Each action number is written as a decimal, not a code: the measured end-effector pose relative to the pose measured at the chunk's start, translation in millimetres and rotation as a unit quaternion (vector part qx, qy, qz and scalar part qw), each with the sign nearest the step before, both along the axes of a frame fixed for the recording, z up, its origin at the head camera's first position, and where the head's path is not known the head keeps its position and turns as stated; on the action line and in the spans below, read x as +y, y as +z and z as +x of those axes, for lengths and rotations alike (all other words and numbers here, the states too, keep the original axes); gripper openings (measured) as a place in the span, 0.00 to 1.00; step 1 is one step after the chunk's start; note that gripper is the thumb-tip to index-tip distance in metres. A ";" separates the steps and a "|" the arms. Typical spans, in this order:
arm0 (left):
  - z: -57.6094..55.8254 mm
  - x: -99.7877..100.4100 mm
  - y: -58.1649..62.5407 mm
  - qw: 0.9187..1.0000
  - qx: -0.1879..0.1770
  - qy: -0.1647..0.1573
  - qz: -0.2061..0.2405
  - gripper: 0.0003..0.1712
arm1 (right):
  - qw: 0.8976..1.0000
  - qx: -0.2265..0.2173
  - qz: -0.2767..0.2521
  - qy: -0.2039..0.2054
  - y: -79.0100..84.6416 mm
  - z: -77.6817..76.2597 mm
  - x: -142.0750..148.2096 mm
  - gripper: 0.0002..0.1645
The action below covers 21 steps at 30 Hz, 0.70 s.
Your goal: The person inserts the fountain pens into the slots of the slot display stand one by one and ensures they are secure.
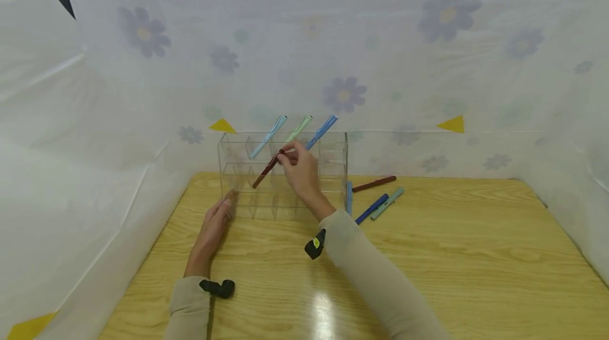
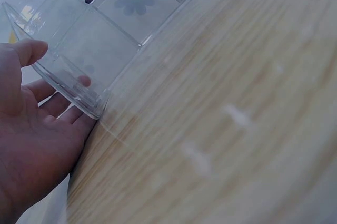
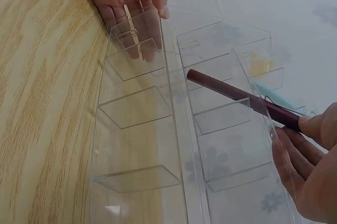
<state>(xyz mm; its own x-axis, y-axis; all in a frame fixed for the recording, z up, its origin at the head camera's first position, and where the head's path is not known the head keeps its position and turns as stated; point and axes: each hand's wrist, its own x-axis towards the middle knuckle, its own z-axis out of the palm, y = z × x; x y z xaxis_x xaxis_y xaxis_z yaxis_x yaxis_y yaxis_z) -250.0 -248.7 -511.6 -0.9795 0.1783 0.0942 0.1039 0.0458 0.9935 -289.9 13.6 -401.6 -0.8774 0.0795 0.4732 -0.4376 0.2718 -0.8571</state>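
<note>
My right hand (image 1: 301,171) pinches a dark red pen (image 1: 266,172) near its upper end, between thumb and fingers. The pen slants down to the left, its lower end in front of the clear plastic organizer (image 1: 346,157). In the right wrist view, the pen (image 3: 226,88) overlaps the dividers of one tier. At the organizer's left end, my left hand (image 1: 216,221) holds the side wall, with the thumb (image 2: 34,51) at the edge and fingers along the outside. A light blue pen (image 1: 270,136), a light green pen (image 1: 300,128) and a blue pen (image 1: 323,131) lean in the top tier.
Right of the organizer, another dark red pen (image 1: 374,183), a dark blue pen (image 1: 372,209), a grey-green pen (image 1: 387,203) and a lighter blue pen (image 1: 349,197) lie on the wooden table (image 1: 457,255). A flower-patterned curtain (image 1: 390,65) hangs close behind.
</note>
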 end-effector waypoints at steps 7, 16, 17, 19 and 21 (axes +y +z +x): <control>-2.1 -0.7 -0.5 1.000 -0.001 -0.002 -0.002 0.35 | 0.999 0.005 0.041 -0.029 -2.0 0.2 5.8 0.05; -0.2 0.8 0.7 1.000 -0.003 -0.003 -0.008 0.35 | 0.999 0.007 0.046 -0.025 -1.5 6.0 13.1 0.09; -0.1 1.0 0.7 1.000 -0.004 -0.003 -0.010 0.35 | 0.999 0.007 0.044 -0.024 -1.1 6.7 14.3 0.09; -0.4 1.2 0.7 1.000 -0.002 -0.002 -0.011 0.35 | 0.999 0.010 0.040 -0.024 0.1 8.3 17.2 0.10; -0.7 1.3 1.2 1.000 0.001 0.000 -0.014 0.34 | 0.999 0.016 0.039 -0.023 1.5 9.3 20.6 0.11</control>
<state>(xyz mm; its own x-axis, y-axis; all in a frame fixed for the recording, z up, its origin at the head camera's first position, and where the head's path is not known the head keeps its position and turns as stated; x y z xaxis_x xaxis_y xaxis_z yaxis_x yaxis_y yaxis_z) -250.7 -247.4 -510.4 -0.9794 0.1802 0.0907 0.1055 0.0747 0.9916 -280.7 34.2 -400.1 -0.8578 0.0804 0.5077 -0.4506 0.3575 -0.8180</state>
